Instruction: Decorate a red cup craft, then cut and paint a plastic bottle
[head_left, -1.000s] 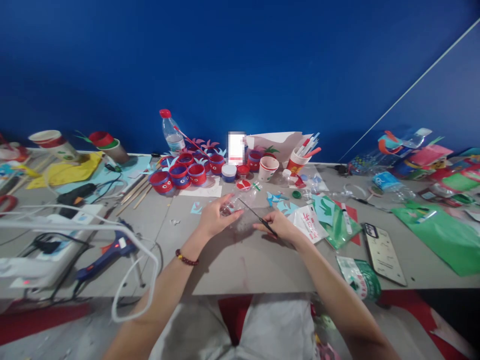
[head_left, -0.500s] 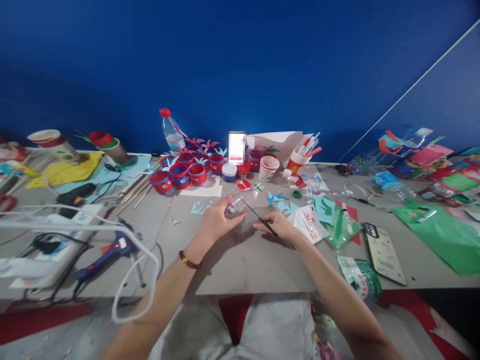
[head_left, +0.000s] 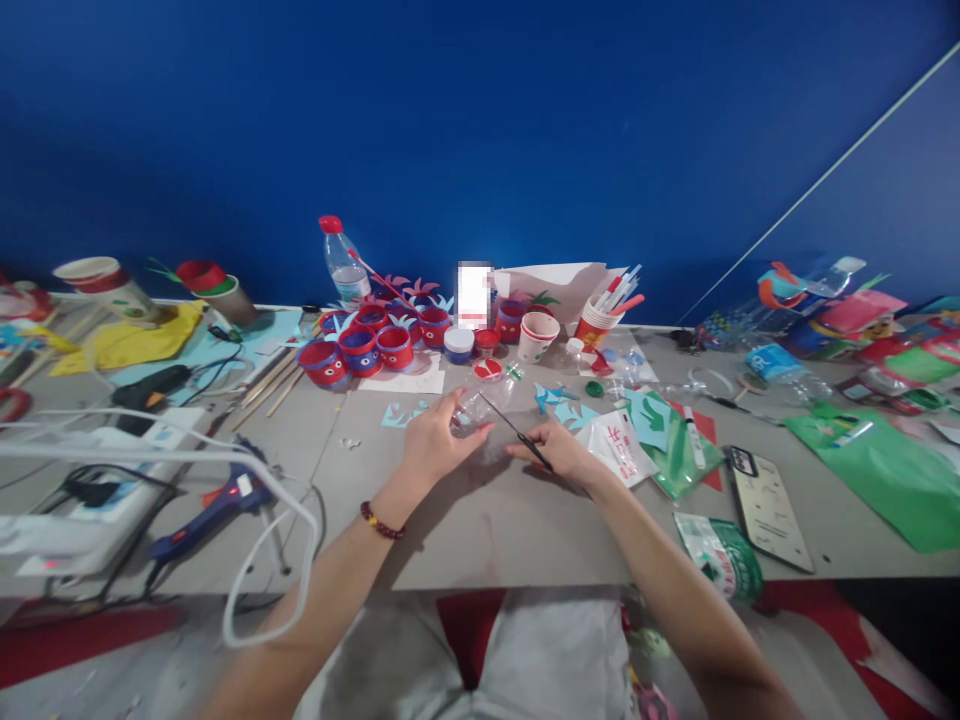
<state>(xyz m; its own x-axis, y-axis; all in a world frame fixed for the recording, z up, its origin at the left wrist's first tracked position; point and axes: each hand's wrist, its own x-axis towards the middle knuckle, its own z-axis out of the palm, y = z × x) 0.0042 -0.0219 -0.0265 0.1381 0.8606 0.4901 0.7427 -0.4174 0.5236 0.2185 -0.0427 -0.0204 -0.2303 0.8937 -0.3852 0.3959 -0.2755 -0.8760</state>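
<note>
My left hand (head_left: 442, 436) is wrapped round a clear plastic bottle piece (head_left: 487, 412), thumb on the near side and fingers on the far side. My right hand (head_left: 553, 455) grips black-handled scissors (head_left: 517, 432), whose blades point up and left across the clear plastic. The plastic is see-through, so its exact outline is hard to tell. Just beyond it lie a red disc (head_left: 487, 370) and a small green piece. Blue paper cutouts (head_left: 553, 396) are on the table to the right of the scissors.
Red and blue cups with eyes (head_left: 358, 353) stand at the back beside a red-capped bottle (head_left: 346, 265). Glue gun (head_left: 214, 515) and power strip (head_left: 112, 500) lie left, with looping white cables. A phone (head_left: 766, 505) and green sheet (head_left: 877, 475) are on the right.
</note>
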